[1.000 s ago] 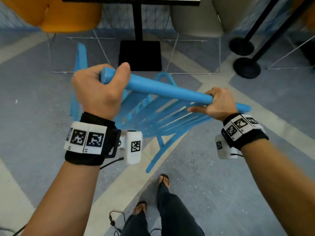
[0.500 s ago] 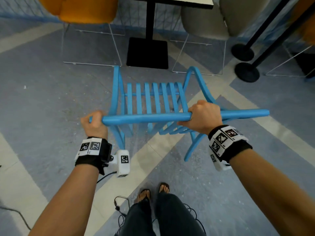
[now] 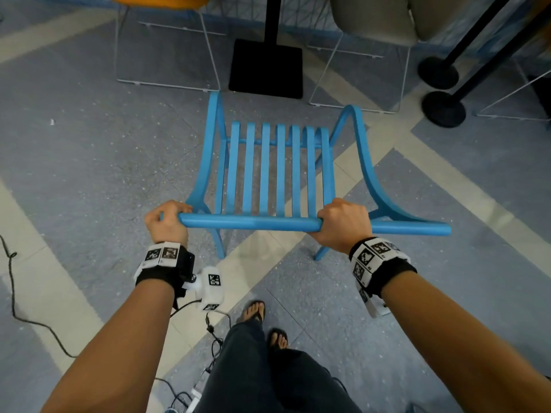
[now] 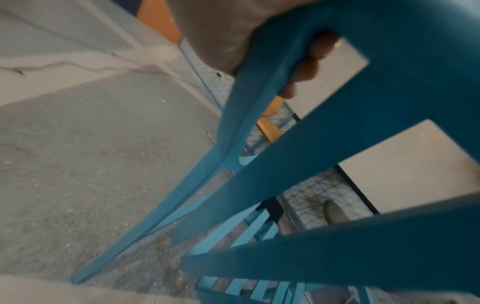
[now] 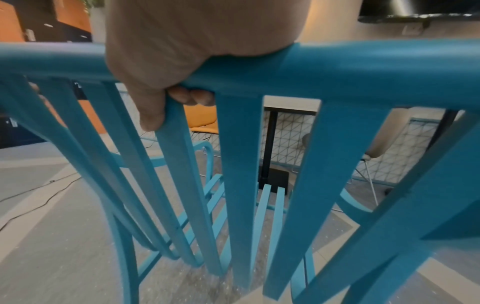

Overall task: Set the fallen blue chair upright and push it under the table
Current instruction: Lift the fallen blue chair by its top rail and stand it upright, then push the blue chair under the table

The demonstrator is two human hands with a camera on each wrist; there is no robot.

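Note:
The blue slatted chair (image 3: 278, 171) stands upright on the floor in front of me, its seat facing the table. My left hand (image 3: 167, 222) grips the left end of its top rail (image 3: 256, 224). My right hand (image 3: 343, 225) grips the rail right of the middle, fingers curled under it in the right wrist view (image 5: 192, 96). In the left wrist view my fingers (image 4: 306, 67) wrap the rail's corner of the blue chair (image 4: 324, 164). The table's black post (image 3: 272, 17) and square base (image 3: 267, 68) lie just beyond the chair; the tabletop (image 5: 291, 105) shows in the right wrist view.
An orange chair (image 3: 161, 0) on wire legs stands left of the table base, a grey chair (image 3: 375, 19) on the right. Two black stanchion bases (image 3: 442, 107) sit at the far right. Cables (image 3: 18, 293) trail on the floor at left and by my feet (image 3: 262, 317).
The chair has swung from tilted sideways to upright on its legs, and it now stands squarely facing the table base. Both hands keep their hold on the top rail.

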